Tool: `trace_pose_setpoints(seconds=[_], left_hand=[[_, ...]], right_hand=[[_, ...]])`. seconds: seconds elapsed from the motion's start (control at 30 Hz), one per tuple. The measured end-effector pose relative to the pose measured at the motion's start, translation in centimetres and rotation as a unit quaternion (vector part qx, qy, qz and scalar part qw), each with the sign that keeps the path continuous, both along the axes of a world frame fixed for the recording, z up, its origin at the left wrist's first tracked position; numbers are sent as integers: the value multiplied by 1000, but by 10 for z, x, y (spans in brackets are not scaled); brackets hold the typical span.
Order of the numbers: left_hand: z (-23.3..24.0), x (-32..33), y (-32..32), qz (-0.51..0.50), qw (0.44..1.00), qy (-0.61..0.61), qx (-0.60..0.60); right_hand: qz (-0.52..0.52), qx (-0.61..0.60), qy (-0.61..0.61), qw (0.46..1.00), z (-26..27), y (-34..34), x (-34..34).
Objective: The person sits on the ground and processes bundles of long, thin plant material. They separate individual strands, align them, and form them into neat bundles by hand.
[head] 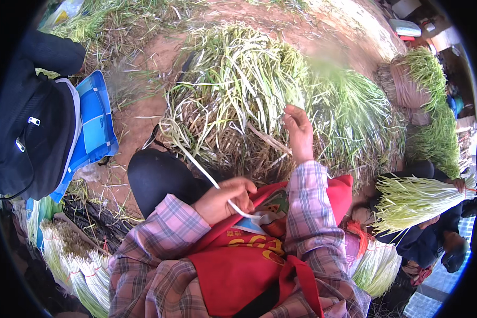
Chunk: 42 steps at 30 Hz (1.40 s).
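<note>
A single long pale stalk with a white stem and greenish leaf end (200,169) lies in my left hand (229,198), which is curled around it above my lap. My right hand (300,131) is raised over the near edge of a large heap of white and green leafy stalks (246,75); its fingers are partly bent, and whether they hold anything cannot be told. Close to that hand, a dry brown strip (268,139) lies on the heap. A red apron (238,266) with yellow writing covers my lap.
Tied bundles of stalks (79,274) stand at the lower left, others (377,266) at the lower right. A person at the right holds a large bunch (417,202). A dark backpack (31,127) and a blue checked cushion (93,123) are at the left. More stalks (433,135) are piled at the right.
</note>
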<state>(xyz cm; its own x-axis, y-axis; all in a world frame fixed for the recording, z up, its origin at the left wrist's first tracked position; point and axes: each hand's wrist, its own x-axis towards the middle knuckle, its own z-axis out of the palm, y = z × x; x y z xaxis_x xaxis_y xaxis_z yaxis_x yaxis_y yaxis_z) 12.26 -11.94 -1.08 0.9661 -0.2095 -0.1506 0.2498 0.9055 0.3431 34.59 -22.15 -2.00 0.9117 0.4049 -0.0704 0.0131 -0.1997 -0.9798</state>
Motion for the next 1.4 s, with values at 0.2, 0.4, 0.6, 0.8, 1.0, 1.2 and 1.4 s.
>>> trace_pose_setpoints(seconds=[0.2, 0.4, 0.6, 0.8, 1.0, 1.2, 1.4], left_hand=[[9, 44, 67, 166, 961, -2, 221], [-4, 58, 67, 115, 935, 56, 331], [-12, 75, 60, 179, 914, 62, 359], [-7, 67, 59, 117, 933, 34, 339], [-6, 52, 55, 158, 908, 36, 385], [-15, 51, 38, 234, 896, 5, 377], [-16, 45, 68, 358, 913, 51, 189]], right_hand=[[-19, -215, -39, 976, -56, 24, 28], [11, -252, -133, 959, -79, 25, 29], [60, 103, 86, 989, -17, 19, -31], [147, 210, 104, 961, 20, 21, -79], [58, 273, 214, 936, 13, 29, -78], [65, 371, 253, 891, 0, 33, -92], [15, 424, 341, 839, -1, -10, -66]])
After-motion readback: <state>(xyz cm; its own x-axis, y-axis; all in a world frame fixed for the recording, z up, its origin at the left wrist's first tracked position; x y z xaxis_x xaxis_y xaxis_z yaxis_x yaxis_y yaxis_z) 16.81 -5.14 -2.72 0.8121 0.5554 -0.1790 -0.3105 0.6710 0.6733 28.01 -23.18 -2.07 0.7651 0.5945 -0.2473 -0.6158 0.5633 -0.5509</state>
